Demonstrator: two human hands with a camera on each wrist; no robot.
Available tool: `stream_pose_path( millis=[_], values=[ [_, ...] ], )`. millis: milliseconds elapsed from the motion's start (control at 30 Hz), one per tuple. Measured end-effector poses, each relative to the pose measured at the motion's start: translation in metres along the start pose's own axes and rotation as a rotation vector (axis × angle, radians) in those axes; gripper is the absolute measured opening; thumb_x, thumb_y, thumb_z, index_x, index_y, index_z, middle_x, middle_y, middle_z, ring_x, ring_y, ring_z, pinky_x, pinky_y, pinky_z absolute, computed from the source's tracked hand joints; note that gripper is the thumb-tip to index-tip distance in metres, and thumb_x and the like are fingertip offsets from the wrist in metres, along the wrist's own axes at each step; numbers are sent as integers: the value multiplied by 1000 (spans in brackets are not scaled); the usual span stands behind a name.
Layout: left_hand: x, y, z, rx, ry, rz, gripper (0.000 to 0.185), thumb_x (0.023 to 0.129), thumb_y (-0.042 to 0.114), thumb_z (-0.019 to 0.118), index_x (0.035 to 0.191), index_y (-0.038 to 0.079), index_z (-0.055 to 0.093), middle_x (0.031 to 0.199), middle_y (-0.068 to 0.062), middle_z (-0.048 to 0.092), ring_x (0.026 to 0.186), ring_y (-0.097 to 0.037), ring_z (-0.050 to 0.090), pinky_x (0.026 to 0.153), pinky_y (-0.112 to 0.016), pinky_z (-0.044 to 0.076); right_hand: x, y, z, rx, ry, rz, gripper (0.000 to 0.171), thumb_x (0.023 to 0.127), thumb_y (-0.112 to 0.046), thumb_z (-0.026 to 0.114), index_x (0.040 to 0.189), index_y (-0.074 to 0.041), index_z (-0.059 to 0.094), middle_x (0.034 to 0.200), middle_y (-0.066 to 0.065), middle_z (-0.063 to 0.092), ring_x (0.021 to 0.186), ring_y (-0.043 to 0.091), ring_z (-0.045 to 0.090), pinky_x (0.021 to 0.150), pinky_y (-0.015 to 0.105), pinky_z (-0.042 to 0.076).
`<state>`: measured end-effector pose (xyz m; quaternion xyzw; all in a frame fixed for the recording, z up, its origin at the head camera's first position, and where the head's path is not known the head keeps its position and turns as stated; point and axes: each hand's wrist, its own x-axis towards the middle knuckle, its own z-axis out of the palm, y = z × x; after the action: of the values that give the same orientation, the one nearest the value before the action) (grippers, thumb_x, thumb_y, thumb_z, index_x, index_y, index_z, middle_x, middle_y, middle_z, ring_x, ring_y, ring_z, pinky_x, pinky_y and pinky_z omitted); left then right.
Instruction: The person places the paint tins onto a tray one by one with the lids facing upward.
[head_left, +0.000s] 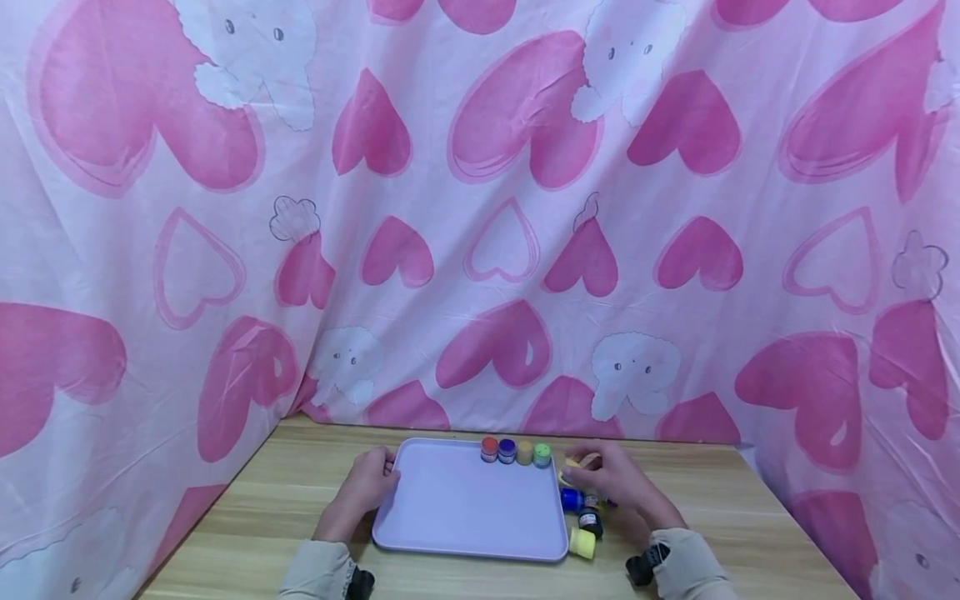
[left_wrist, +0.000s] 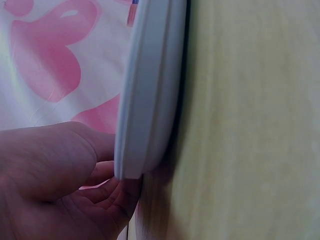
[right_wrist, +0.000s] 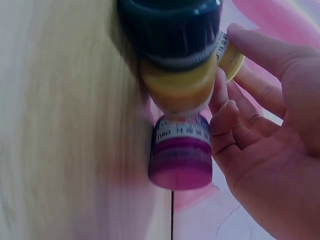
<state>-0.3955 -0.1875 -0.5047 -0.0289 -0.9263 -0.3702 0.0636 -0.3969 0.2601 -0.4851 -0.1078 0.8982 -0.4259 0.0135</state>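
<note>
My left hand (head_left: pixel 366 483) holds the left rim of the pale lilac tray (head_left: pixel 465 508). In the left wrist view, the thumb and fingers meet at the corner of the tray (left_wrist: pixel 145 95), which stands on edge in that picture. My right hand (head_left: pixel 617 475), just beyond the tray's right rim, pinches a small yellow paint jar (right_wrist: pixel 231 62) between thumb and fingers. Close by the right hand are a magenta jar (right_wrist: pixel 181 165), an ochre-yellow jar (right_wrist: pixel 177 87) and a dark jar (right_wrist: pixel 170 32). A red jar (head_left: pixel 489 450), a purple jar (head_left: pixel 507 452), an ochre jar (head_left: pixel 525 452) and a green jar (head_left: pixel 542 455) form a row along the tray's far side.
Beside the tray's right rim lie a blue jar (head_left: pixel 572 500), a black jar (head_left: pixel 591 523) and a pale yellow jar (head_left: pixel 582 543). A pink heart-patterned curtain (head_left: pixel 495 250) hangs behind and around the wooden table (head_left: pixel 255 517).
</note>
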Motion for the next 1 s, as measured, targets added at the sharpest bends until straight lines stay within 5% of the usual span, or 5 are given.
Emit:
stream_pose_path(
  millis=[400, 1000],
  values=[
    [0, 2, 2, 0, 4, -1, 19, 97, 0, 70, 114, -9, 69, 94, -11, 68, 87, -20, 65, 80, -39, 62, 7, -8, 15, -22, 30, 54, 36, 91, -36, 88, 120, -18, 77, 116, 0, 73, 100, 19, 68, 85, 39, 63],
    [2, -4, 3, 22, 45, 53, 11, 94, -1, 72, 104, -6, 72, 87, -7, 67, 83, -18, 63, 76, -36, 59, 23, -22, 34, -142, -10, -82, 26, 90, -21, 89, 113, -15, 78, 108, -2, 74, 94, 18, 69, 85, 40, 64]
  ],
)
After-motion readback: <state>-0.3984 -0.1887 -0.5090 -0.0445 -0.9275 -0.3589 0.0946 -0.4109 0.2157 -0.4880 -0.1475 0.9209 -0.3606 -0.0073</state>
